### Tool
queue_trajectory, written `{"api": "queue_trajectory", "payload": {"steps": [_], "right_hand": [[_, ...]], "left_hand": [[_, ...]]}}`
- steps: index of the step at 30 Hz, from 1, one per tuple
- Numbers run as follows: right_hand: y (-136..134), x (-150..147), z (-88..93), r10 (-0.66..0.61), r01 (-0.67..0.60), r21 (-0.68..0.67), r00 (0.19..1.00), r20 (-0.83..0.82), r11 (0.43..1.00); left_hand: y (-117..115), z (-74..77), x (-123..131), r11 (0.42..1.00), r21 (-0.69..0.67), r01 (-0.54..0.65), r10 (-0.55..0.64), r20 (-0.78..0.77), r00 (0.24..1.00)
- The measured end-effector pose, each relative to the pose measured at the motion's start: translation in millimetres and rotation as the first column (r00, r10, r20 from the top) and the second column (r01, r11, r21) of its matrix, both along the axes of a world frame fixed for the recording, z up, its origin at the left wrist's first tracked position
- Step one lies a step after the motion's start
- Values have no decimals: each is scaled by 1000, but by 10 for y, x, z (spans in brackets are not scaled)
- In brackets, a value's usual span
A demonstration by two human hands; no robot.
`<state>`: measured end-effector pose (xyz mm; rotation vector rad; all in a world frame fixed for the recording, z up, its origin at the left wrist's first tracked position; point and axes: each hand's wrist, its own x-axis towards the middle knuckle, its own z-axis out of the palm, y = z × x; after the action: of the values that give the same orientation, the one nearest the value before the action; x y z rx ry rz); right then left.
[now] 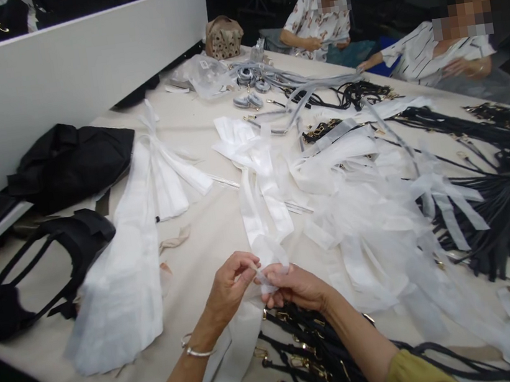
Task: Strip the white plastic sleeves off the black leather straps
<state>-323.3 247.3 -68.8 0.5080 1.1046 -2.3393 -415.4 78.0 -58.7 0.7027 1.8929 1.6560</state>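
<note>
My left hand [235, 283] and my right hand [293, 285] meet over the near middle of the table, both with fingers pinched on a translucent white strip [267, 249]. The bracelet is on my left wrist. Folds of the strip rise between the hands, and white strips [263, 199] lie just beyond them. Below my left hand another white strip [235, 363] runs toward the table's near edge. Black straps with gold clasps [304, 353] lie under my right forearm. My fingers partly hide the exact grip.
Left are a bundle of white strips [130, 276], a black bag [76, 158] and a black headband-like item [56, 254]. Right is a heap of translucent strips [373, 232], then many black straps [495, 197]. Grey cords [277, 75] lie farther back. Two people sit across the table [209, 234].
</note>
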Motion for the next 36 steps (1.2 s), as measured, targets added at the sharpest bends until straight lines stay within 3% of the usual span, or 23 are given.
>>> {"api": "queue_trajectory", "payload": {"steps": [2, 5, 7, 9, 10, 12, 14, 15, 17, 18, 20, 23, 26, 29, 31, 33, 36], "right_hand": [[38, -7, 35, 19, -18, -27, 999, 30, 999], [51, -15, 77, 2, -2, 16, 1000, 25, 1000], [30, -19, 100, 26, -17, 152, 998, -59, 988], [-14, -26, 109, 74, -6, 406, 985, -153, 914], [-44, -30, 102, 108, 25, 558, 973, -204, 829], [-110, -41, 59, 181, 167, 801, 929, -324, 574], [-170, -58, -14, 266, 360, 879, 855, -445, 312], [-190, -69, -54, 295, 446, 871, 820, -490, 208], [-205, -96, -116, 301, 555, 829, 781, -547, 64], [-198, -108, -134, 301, 581, 813, 770, -562, 33], [-167, -116, -146, 313, 602, 796, 745, -589, 64], [-124, -51, -160, 238, 551, 810, 775, -586, 201], [-127, 97, -241, -39, 433, 844, 895, -445, 317], [-129, 231, -341, -359, 345, 793, 917, -173, 501], [-102, 256, -351, -498, 386, 695, 866, -47, 606], [-61, 213, -295, -617, 539, 497, 787, -10, 680], [-27, 65, -149, -738, 727, 150, 675, 28, 670]], "left_hand": [[-25, -15, 5, 997, -42, 62, -57, 124, 991], [-31, -60, 2, 983, -137, 126, -99, 190, 977], [-22, -88, -12, 978, -172, 117, -78, 221, 972], [-13, -99, -35, 977, -169, 131, -75, 299, 951], [-9, -100, -48, 978, -141, 157, -98, 357, 929], [-1, -104, -72, 973, -46, 224, -178, 464, 868], [7, -127, -85, 965, 20, 261, -235, 509, 828], [12, -148, -87, 965, 15, 261, -232, 508, 829], [21, -198, -83, 969, -67, 237, -181, 458, 870], [23, -221, -78, 969, -128, 209, -142, 400, 905], [17, -252, -69, 964, -233, 127, -66, 253, 965], [-18, -260, -60, 955, -295, 28, 14, 141, 990], [-73, -277, -48, 949, -313, -44, 93, 143, 985], [-139, -349, -18, 921, -360, -147, 192, 92, 977], [-182, -408, 16, 898, -381, -220, 220, -44, 975], [-211, -433, 57, 893, -342, -292, 186, -309, 933], [-202, -355, 107, 938, -185, -294, 94, -680, 727]]}}
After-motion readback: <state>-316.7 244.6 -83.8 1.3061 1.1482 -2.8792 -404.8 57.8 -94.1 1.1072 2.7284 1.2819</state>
